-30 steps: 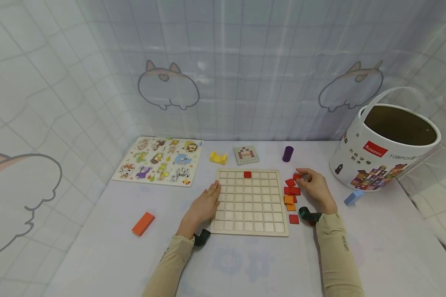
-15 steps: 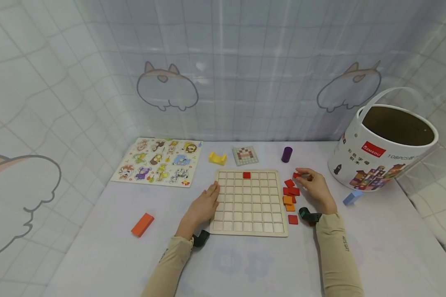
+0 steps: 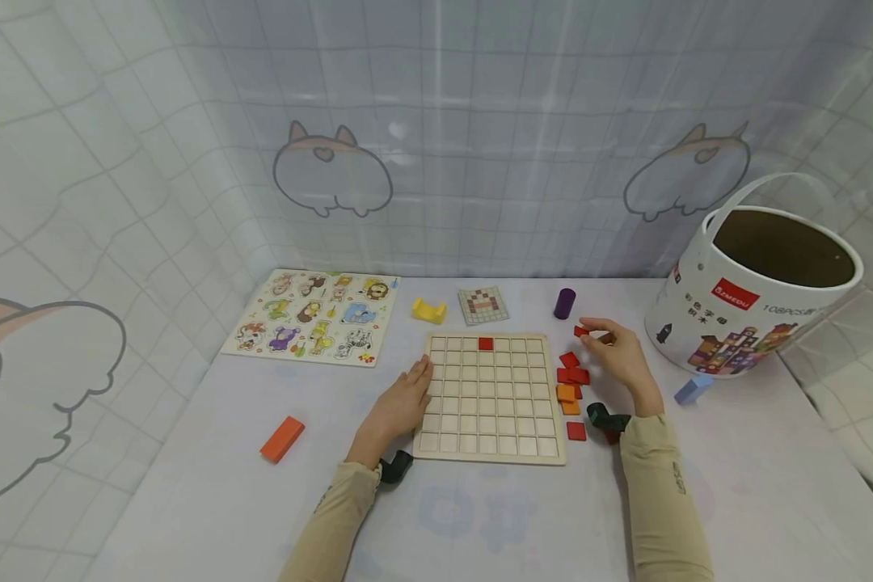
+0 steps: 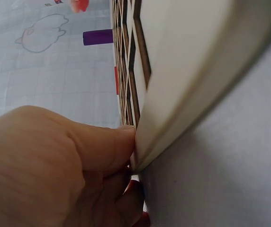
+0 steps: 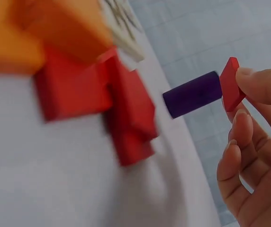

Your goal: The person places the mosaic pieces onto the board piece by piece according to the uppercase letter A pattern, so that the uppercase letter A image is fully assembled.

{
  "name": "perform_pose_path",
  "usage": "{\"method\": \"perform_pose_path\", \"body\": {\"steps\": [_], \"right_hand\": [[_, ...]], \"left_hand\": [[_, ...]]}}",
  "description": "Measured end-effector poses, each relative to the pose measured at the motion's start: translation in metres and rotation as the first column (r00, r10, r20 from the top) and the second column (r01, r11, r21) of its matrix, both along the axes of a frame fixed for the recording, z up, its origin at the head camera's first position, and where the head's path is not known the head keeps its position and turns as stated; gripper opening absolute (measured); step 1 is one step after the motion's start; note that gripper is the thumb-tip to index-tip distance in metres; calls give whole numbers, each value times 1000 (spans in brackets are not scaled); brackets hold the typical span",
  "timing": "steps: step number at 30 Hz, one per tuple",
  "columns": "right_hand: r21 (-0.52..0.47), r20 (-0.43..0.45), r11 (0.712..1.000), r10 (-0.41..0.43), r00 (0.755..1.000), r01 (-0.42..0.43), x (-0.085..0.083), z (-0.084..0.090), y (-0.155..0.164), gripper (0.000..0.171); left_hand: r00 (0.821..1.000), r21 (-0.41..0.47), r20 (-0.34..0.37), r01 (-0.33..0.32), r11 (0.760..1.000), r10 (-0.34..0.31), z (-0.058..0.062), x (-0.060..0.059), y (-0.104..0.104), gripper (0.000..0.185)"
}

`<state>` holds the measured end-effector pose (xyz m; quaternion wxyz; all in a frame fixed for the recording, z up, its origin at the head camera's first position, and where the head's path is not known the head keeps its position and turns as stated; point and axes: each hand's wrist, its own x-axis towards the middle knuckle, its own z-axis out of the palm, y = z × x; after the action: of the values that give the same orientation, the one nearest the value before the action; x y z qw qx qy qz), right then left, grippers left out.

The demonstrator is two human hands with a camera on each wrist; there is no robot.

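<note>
Right hand [image 3: 618, 356] lifts a red tile [image 3: 580, 331]; left hand [image 3: 400, 400] steadies the board [image 3: 489, 396].
The tile is pinched at the fingertips, above the tile pile [image 3: 571, 380] beside the board; left fingers lie straight against its left edge.

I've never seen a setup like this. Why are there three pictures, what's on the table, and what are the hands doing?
No machine here: a person wears three cameras. The wide picture comes from the head, looking down at the table. The two close-ups come from cameras strapped to the wrists.

The left hand rests against the left edge of a wooden grid board, which has one red tile in its top row. The right hand pinches a small red square tile just above a pile of red and orange tiles.

Also on the table: an animal puzzle, a pattern card, a purple cylinder, a yellow block, an orange block, a blue block and a white bucket.
</note>
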<state>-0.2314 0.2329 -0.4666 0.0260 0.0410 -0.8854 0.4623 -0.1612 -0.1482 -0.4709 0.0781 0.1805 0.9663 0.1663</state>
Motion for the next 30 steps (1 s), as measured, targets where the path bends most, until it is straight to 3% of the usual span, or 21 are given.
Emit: {"method": "perform_pose_path", "body": {"steps": [7, 15, 22, 26, 30], "right_hand": [[-41, -49, 999, 8, 999, -10, -10, 15, -12, 39], [-172, -47, 979, 102, 994, -109, -20, 28, -38, 39], [-204, -8, 963, 181, 983, -179, -7, 50, -69, 38], [-236, 18, 949, 219, 976, -209, -8, 44, -82, 39], [-289, 12, 927, 254, 967, -239, -16, 23, -92, 40]], "left_hand": [[1000, 0, 17, -13, 1000, 13, 1, 0, -1, 56], [1000, 14, 12, -23, 1000, 23, -1, 0, -1, 56], [1000, 18, 23, -5, 1000, 5, -1, -1, 1, 55], [1000, 23, 20, -6, 1000, 6, -1, 0, 0, 55], [1000, 23, 17, -11, 1000, 11, 0, 0, 0, 55]]}}
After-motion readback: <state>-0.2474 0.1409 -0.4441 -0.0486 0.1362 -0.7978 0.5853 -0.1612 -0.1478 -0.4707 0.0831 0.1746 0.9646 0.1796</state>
